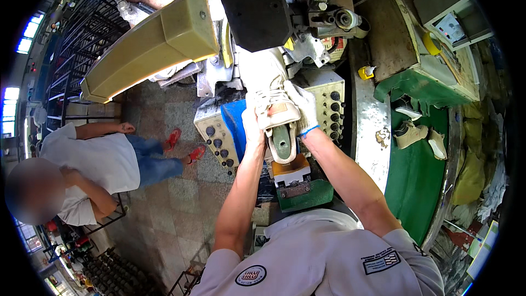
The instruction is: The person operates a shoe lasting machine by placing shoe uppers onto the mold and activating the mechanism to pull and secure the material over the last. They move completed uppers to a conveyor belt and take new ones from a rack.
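A white lace-up shoe upper (270,98) sits on a green shoe last (282,141), its heel end toward me and its toe end reaching under the machine's black head (253,8). My left hand (252,126) is closed around the upper's left side. On the right side, my right hand (304,105), in a white knit glove with a blue cuff, grips the same upper. Just below the heel end is a machine support with a brown pad (291,165). The toe end is washed out by bright light.
A yellow curved machine cover (159,44) juts out left. Knobbed control panels (219,140) flank the work. At right, a green conveyor (419,178) carries several shoes (410,134) beside a metal ledge (372,126). Another person (93,161) is at the left, near dark racks (82,38).
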{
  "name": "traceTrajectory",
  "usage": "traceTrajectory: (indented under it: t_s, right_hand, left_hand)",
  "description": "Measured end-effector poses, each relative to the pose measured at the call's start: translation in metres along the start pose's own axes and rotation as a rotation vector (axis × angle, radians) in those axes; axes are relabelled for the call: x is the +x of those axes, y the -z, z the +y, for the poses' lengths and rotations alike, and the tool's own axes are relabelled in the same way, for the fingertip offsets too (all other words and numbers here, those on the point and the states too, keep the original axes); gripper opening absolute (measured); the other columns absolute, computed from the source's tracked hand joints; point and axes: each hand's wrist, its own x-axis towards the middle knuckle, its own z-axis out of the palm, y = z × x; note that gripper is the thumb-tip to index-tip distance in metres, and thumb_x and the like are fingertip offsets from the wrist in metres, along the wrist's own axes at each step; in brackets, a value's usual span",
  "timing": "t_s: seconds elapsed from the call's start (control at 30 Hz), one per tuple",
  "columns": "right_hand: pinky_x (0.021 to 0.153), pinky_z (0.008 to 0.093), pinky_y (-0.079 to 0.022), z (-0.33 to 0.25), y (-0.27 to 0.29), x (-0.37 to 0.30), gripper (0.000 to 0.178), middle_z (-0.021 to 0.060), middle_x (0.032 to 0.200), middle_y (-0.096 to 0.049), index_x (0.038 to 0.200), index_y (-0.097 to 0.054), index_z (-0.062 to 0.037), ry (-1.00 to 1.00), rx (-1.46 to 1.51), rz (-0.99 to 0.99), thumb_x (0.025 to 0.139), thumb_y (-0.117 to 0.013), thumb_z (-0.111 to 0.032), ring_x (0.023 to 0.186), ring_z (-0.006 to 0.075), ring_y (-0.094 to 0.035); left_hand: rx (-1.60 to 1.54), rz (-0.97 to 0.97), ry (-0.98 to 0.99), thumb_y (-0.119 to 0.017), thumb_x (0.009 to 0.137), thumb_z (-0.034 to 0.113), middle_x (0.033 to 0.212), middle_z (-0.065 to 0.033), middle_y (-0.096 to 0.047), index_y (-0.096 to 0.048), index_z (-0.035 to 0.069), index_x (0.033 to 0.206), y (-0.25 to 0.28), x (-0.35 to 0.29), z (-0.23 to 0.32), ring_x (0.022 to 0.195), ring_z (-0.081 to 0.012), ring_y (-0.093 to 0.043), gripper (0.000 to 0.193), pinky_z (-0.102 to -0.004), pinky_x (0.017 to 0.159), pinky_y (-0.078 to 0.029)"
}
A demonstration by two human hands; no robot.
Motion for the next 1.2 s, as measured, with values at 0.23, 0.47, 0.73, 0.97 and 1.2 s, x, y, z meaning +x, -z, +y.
traceTrajectory:
  t_s: [0.23,0.47,0.73,0.97,1.2]
  right_hand:
    - [0.076,0.0272,-0.052,-0.001,0.004,-0.003,0.038,0.0046,0.102,-0.072,0.114,-0.072,0.0040,-0.032,-0.005,-0.070,0.098,-0.069,-0.030,0.085,0.0106,-0.063]
    - [0.100,0.0445,-0.054,-0.014,0.152,-0.070,0.056,0.0258,0.141,-0.055,0.148,-0.041,0.0057,-0.047,0.108,0.013,0.107,-0.027,-0.030,0.123,0.0371,-0.062]
    - [0.081,0.0372,-0.059,-0.032,0.214,-0.145,0.055,0.0241,0.129,-0.064,0.142,-0.048,0.0072,-0.123,-0.047,0.264,0.099,-0.064,-0.023,0.107,0.0326,-0.069]
    - [0.083,0.0377,-0.060,-0.056,0.197,-0.134,0.056,0.0224,0.126,-0.065,0.145,-0.042,0.0085,-0.131,-0.017,0.126,0.101,-0.062,-0.019,0.106,0.0313,-0.070]
    - [0.086,0.0352,-0.058,-0.098,0.161,-0.167,0.066,0.0218,0.124,-0.067,0.144,-0.045,0.0098,-0.166,-0.084,-0.111,0.095,-0.070,-0.027,0.105,0.0271,-0.070]
  left_hand:
    - [0.062,-0.001,-0.097,-0.045,0.108,0.034,0.097,-0.0030,-0.069,-0.069,-0.002,0.115,0.009,-0.006,-0.003,0.085,-0.0099,-0.062,0.044,-0.0268,0.077,-0.050]
    - [0.811,0.235,0.377,-0.077,0.085,0.042,0.110,-0.0280,-0.070,-0.055,-0.010,0.126,0.080,-0.110,-0.079,0.105,-0.0335,-0.068,0.070,-0.0435,0.086,-0.051]
    - [0.800,0.223,0.292,-0.077,0.082,0.034,0.107,-0.0306,-0.070,-0.059,-0.007,0.119,0.070,-0.155,-0.189,0.100,-0.0428,-0.069,0.058,-0.0466,0.085,-0.054]
    - [0.769,0.167,0.210,-0.077,0.082,0.027,0.103,-0.0295,-0.072,-0.066,-0.005,0.112,0.085,-0.154,-0.117,0.097,-0.0442,-0.070,0.045,-0.0452,0.084,-0.056]
    - [0.678,0.206,0.307,-0.086,0.068,0.008,0.098,-0.0098,-0.076,-0.070,0.000,0.111,0.076,-0.217,0.124,0.083,-0.0167,-0.072,0.047,-0.0329,0.075,-0.058]
